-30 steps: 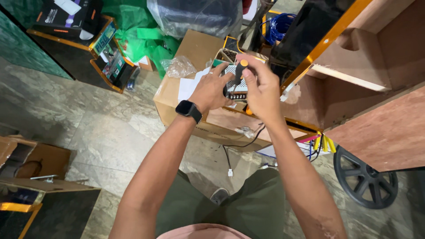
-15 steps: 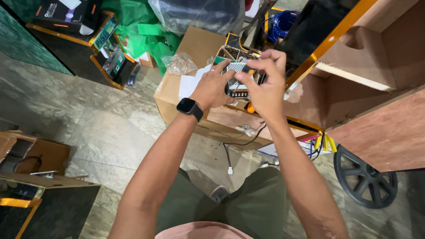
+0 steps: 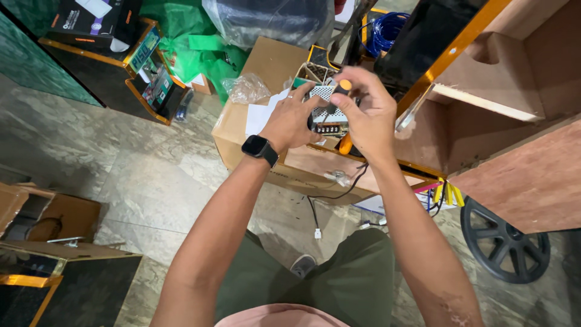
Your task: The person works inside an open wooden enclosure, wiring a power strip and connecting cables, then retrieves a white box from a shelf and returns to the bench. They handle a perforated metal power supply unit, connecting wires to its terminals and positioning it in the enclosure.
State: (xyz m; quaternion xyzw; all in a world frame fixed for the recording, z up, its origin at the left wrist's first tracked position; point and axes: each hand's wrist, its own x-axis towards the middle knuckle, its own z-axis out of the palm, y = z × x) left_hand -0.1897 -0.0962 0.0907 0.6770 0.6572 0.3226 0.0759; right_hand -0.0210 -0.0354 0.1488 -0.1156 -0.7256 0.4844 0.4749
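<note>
My left hand grips a small metal power supply box with a perforated silver cover and a black terminal strip. A black smartwatch sits on that wrist. My right hand holds a screwdriver with an orange-and-black handle, its shaft pointing down at the box's terminals. Both hands are raised above an open cardboard box. A black cable hangs from the power supply toward the floor.
A wooden cabinet with orange trim stands at the right, a black wheel below it. Green plastic bags and boxed goods lie at the back left. Cardboard boxes sit at the lower left on the tiled floor.
Both hands have turned the power supply and shifted slightly up. The right hand has brought the screwdriver handle above the box.
</note>
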